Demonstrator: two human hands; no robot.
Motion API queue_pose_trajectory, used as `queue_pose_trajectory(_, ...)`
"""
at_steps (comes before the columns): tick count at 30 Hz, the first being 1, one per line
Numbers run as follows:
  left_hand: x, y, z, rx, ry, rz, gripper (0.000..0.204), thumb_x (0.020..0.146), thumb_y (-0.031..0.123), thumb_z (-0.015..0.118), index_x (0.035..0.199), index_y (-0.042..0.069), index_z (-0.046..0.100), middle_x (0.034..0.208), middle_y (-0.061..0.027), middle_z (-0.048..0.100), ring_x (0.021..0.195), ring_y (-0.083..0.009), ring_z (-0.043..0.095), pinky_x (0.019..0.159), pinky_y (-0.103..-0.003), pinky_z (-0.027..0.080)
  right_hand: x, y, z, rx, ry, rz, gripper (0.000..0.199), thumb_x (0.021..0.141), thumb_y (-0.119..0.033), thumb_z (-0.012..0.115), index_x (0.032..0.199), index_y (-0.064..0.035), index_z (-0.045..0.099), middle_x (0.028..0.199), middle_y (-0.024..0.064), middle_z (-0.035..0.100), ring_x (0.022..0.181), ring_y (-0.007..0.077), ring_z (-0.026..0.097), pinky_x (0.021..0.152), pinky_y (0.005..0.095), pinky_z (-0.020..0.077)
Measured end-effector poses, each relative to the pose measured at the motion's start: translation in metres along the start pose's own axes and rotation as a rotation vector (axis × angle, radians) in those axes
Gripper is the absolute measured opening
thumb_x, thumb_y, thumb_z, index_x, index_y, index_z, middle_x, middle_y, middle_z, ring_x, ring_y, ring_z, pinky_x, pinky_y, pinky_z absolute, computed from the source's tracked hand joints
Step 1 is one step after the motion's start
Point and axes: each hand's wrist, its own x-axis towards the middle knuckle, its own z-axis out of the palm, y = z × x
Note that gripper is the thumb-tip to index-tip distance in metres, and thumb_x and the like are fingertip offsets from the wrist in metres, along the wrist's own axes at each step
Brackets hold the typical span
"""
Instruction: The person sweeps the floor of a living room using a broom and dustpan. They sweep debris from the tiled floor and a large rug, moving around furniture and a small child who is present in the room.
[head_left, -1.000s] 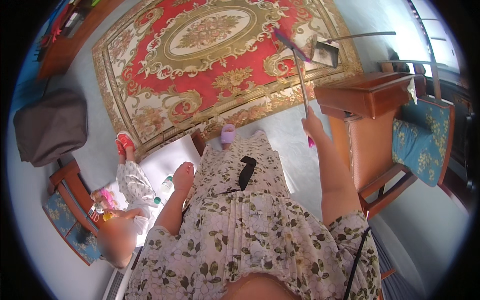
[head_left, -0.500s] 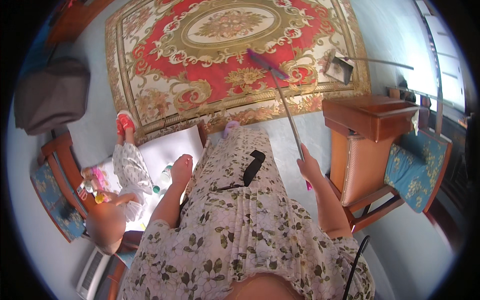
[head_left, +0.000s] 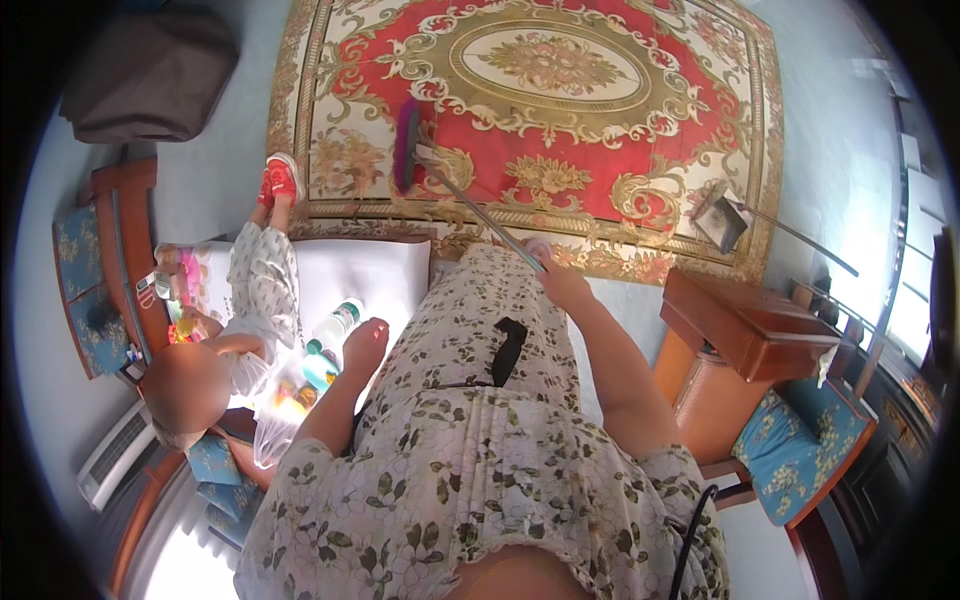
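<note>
One broom point(head_left: 470, 205), one dustpan point(head_left: 722, 215), one rug point(head_left: 560, 120) on the floor. The right hand point(head_left: 560, 282) is closed around the upper end of the broom's handle; the handle slants up and left from it, and the purple brush head rests on the rug near its left border. The left hand point(head_left: 365, 340) hangs loosely open, holding nothing, beside a white cushion point(head_left: 370, 275). The dustpan stands at the rug's lower right corner, apart from both hands.
</note>
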Motion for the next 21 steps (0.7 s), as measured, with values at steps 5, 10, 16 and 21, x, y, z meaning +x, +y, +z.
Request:
queue_pose_trajectory(5,-0.020,0.006,0.005,-0.039,0.070,-0.109,0.016,0.088,0.024,0.052,0.091,0.012,0.061,0.082,-0.0118,0.064,0.078,-0.0308,0.062,0.068,-0.040,0.048,0.040,0.066,0.002,0.048,0.009,-0.022,0.039,0.090,-0.035,0.040,0.118,-0.0126,0.054,0.111,0.0194,0.061,0.100,0.0379,0.058,0.086,0.0470,0.0451)
queue_pose_trajectory(10,-0.038,0.011,0.024,-0.003,-0.012,-0.251,0.017,0.087,0.026,0.053,0.092,0.012,0.062,0.084,-0.0116,0.065,0.079,-0.0296,0.063,0.070,-0.040,0.048,-0.061,0.204,0.024,0.271,0.028,0.280,0.038,0.091,-0.033,0.039,0.117,-0.0115,0.057,0.101,0.0199,0.063,0.098,0.0380,0.058,0.084,0.0457,0.0449)
queue_pose_trajectory(16,-0.019,0.041,0.023,-0.029,0.016,-0.222,0.018,0.087,0.027,0.052,0.094,0.013,0.062,0.085,-0.0110,0.066,0.079,-0.0299,0.063,0.071,-0.040,0.048,-0.148,0.207,0.010,0.334,0.131,0.373,0.033,0.092,-0.031,0.045,0.114,-0.0106,0.057,0.080,0.0171,0.063,0.070,0.0311,0.062,0.064,0.0406,0.0483)
queue_pose_trajectory(21,0.001,0.045,-0.008,-0.066,0.080,-0.248,0.018,0.086,0.027,0.054,0.095,0.014,0.062,0.084,-0.0107,0.066,0.079,-0.0295,0.063,0.070,-0.041,0.049,-0.114,0.154,-0.018,0.500,0.209,0.248,0.031,0.091,-0.031,0.049,0.110,-0.0104,0.059,0.062,0.0129,0.060,0.051,0.0224,0.060,0.051,0.0345,0.0481)
